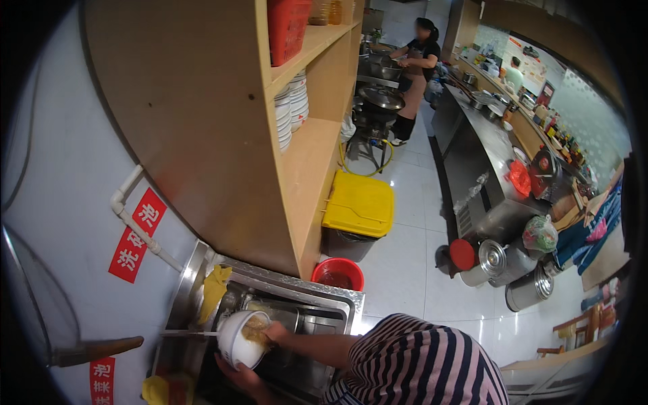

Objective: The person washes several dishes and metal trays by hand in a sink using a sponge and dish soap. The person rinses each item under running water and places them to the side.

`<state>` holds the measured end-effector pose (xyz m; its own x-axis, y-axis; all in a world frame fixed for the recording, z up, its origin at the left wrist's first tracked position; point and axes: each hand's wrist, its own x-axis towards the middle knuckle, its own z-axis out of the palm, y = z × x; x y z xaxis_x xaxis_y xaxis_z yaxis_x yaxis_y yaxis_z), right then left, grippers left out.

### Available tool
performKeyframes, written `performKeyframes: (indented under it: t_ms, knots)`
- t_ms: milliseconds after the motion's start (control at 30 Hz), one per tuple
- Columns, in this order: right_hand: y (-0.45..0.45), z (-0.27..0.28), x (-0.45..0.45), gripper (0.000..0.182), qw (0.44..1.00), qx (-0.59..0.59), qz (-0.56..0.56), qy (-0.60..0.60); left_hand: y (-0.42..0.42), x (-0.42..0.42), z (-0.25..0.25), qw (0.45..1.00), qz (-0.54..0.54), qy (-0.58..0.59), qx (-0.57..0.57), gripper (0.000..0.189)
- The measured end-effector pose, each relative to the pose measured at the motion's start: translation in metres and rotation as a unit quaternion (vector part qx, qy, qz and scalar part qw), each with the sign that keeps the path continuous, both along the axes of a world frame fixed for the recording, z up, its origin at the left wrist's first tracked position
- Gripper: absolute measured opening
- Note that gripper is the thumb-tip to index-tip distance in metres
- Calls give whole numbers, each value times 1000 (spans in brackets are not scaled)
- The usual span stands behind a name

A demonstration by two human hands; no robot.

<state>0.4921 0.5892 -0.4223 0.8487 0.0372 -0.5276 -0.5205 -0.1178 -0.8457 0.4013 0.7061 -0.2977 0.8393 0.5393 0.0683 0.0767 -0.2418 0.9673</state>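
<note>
A white bowl (237, 338) is tilted on its side over the stainless steel sink (329, 298), its mouth facing right. From below, my left hand (242, 375) grips its rim and outer wall. My right hand (275, 333) reaches to the bowl's mouth and holds a yellowish-brown scrubbing pad or cloth (254, 329) against the inside. The fingertips of the right hand are partly hidden by the pad. A thin faucet spout (190, 333) ends beside the bowl's left side. Beneath the bowl, a metal pan or tray (283, 315) lies in the basin.
A yellow cloth (214, 293) hangs at the sink's back edge. Past the sink stand a red basin (338, 273), a yellow-lidded bin (359, 205) and a wooden shelf (314, 152) with stacked bowls. Metal pots (529, 288) stand on the floor. A person (417, 76) works at a distant stove.
</note>
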Motion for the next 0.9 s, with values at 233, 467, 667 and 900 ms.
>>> performKeyframes:
  t_ms: [233,467,667,900]
  knots:
    - [-10,13,-42,51,993,-83,76,47,21,0,-144,988,-7,-90,-121,65]
    - [-64,12,10,30,916,-273,180,-234,-7,-20,-26,991,-103,70,48,65]
    - [-17,8,-45,52,980,-97,161,-58,22,-14,-118,992,29,25,-120,70]
    - [-60,56,50,16,863,-342,217,-302,4,-4,-73,896,-33,77,-436,69]
